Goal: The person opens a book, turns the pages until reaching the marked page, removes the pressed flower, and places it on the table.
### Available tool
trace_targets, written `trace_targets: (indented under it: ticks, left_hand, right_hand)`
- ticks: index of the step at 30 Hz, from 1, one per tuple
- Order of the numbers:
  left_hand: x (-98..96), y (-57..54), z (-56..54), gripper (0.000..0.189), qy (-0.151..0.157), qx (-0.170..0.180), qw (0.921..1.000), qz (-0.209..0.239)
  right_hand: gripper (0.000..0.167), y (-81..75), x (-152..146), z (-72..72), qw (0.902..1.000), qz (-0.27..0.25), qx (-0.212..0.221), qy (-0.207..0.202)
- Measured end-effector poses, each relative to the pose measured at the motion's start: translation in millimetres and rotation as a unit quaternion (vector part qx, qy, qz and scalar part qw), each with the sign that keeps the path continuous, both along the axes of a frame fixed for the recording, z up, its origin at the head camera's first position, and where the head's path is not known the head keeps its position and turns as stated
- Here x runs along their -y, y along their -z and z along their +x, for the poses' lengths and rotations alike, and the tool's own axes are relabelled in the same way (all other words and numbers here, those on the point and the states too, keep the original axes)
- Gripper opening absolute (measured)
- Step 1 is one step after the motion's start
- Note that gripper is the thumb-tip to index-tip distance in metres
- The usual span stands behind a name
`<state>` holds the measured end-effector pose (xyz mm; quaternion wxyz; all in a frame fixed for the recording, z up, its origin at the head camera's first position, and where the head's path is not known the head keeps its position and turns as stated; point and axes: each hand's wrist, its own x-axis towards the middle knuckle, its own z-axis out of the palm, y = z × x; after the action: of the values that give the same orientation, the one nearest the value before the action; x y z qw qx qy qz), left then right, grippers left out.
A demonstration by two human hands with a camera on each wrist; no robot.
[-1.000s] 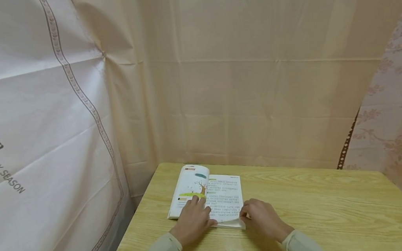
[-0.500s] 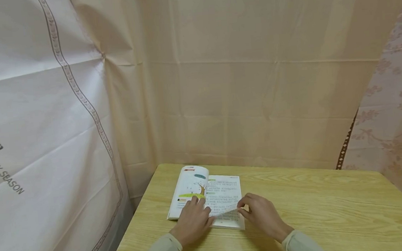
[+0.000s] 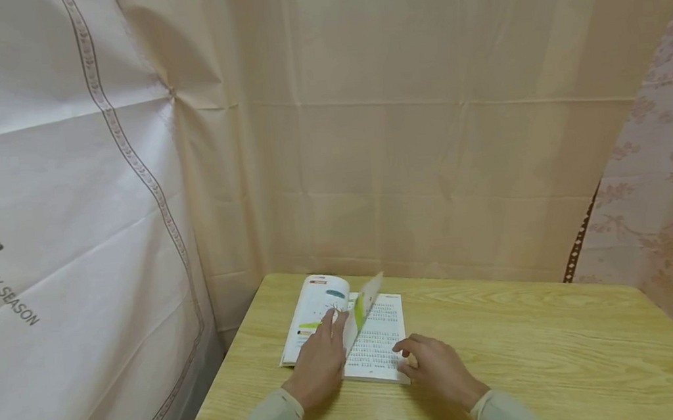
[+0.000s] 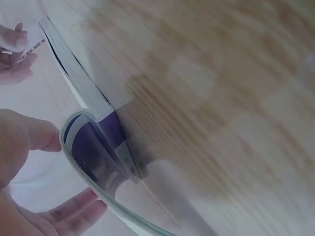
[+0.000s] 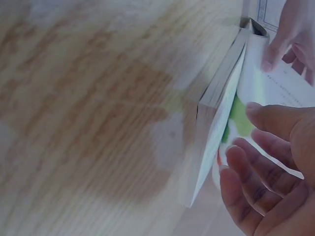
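A paperback book lies spread on the wooden table. Its left page carries a tree picture, and its right page has lines of text. One leaf stands up from the spine in mid-turn. My left hand rests on the left page with fingers extended. In the left wrist view, its thumb and fingertips lie against the curved pages. By the book's lower right edge, my right hand has loosely bent fingers and holds nothing. The right wrist view shows its fingers apart, with the book's page edges beyond.
The wood-grain table stretches to the right of the book. A beige cloth hangs behind it. A white printed cloth hangs at the left, and a floral cloth at the right.
The right hand lifted the leaf's lower corner and let it go. That leaf now swings up toward the left. The left hand's fingers have shifted slightly upward on the left page.
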<state>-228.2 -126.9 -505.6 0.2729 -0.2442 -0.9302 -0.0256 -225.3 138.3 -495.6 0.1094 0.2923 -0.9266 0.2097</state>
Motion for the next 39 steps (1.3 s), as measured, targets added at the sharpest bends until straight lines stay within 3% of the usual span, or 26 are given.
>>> trace_targets:
  ticks: [4, 8, 12, 18, 27, 30, 35, 39]
  left_hand:
    - [0.0, -0.4, -1.0, 0.089, 0.011, -0.013, 0.9988, 0.045]
    - [0.9, -1.9, 0.3, 0.099, 0.013, 0.004, 0.9985, 0.054]
    - [2.4, -3.3, 0.5, 0.085, -0.003, -0.015, 0.9997, 0.021]
    - [3.5, -5.5, -2.4, 0.063, -0.020, -0.091, 0.9954, -0.019]
    - [6.0, -7.5, -3.3, 0.032, -0.001, -0.156, 0.9871, -0.035]
    - [7.1, -6.9, -3.8, 0.025, 0.015, -0.139, 0.9887, -0.053]
    - [7.0, -6.1, -2.0, 0.034, 0.045, -0.067, 0.9946, -0.064]
    - [5.6, -5.2, 0.9, 0.027, 0.055, -0.025, 0.9944, -0.087]
  right_hand:
    - [0.025, 2.1, 1.2, 0.2, 0.9998, 0.005, 0.019, -0.005]
    - [0.029, 5.1, 1.9, 0.1, 0.9995, 0.023, 0.018, -0.011]
    - [0.032, 6.2, 2.5, 0.6, 0.9987, 0.045, 0.018, -0.016]
    - [0.023, 4.4, 3.0, 1.6, 0.9984, 0.052, 0.017, -0.016]
    - [0.011, 4.7, 1.5, 0.4, 0.9988, 0.029, 0.010, -0.037]
    - [0.008, 4.1, 0.6, -0.2, 0.9987, 0.029, 0.007, -0.042]
    - [0.005, 1.6, 0.6, 0.4, 0.9983, 0.040, -0.007, -0.042]
    - [0.004, 0.2, 0.9, 2.2, 0.9978, 0.052, -0.014, -0.037]
